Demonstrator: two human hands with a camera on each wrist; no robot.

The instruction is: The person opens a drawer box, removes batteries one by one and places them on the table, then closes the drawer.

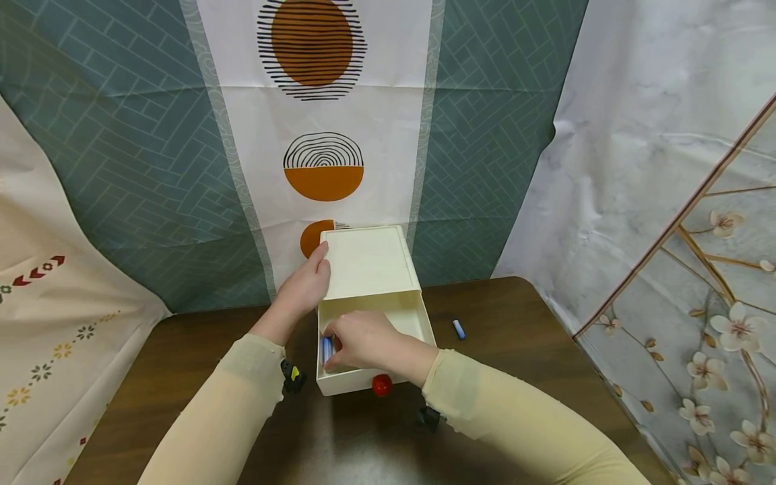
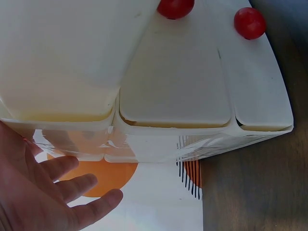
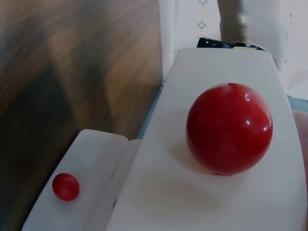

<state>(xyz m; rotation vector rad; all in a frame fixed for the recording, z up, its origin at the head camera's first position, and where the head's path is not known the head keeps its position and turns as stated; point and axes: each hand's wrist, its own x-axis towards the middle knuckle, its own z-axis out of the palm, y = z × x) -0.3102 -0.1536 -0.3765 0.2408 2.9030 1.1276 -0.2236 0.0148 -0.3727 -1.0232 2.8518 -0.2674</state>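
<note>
My left hand [image 1: 303,284] is loose-fingered at the cabinet's [image 1: 371,261] left; right hand [image 1: 368,339] half-hides blue sticks [image 1: 327,348], grip? Can't tell!

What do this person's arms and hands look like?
Pale yellow left sleeve and right sleeve, both long. Left hand and right hand: no gloves. Black left wrist camera with a yellow marking; black right wrist camera. Can't make out any cables.

Hands [image 1: 305,281] [image 1: 368,338] forward, right fingers [image 1: 337,327] curled
</note>
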